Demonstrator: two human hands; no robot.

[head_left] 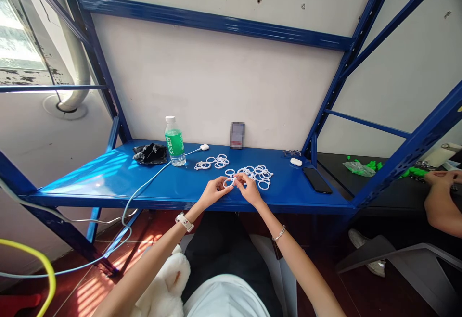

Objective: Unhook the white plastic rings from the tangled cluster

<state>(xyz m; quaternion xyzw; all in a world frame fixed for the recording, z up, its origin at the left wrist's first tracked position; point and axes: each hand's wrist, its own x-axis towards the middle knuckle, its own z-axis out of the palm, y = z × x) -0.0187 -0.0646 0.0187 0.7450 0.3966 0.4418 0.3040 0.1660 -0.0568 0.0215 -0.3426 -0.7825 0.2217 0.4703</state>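
Note:
Over the front of the blue shelf (pixel 144 182), both my hands meet at one white ring (pixel 228 183). My left hand (pixel 215 189) pinches its left and lower side. The fingertips of my right hand (pixel 247 186) are closed on its right side, where a small white part shows, too small to make out. Just behind and right of my right hand lies a pile of white rings (pixel 264 175), several overlapping. A smaller group of white rings (pixel 218 161) lies farther back to the left.
A water bottle (pixel 175 144), black plastic bag (pixel 150 154) and white charger (pixel 204 147) with cable stand left. A blurred upright card (pixel 237 135) leans at the wall. Glasses (pixel 291 153), a white case (pixel 296 162) and a phone (pixel 316 180) lie right. Another person's hands (pixel 442 177) work beyond the post.

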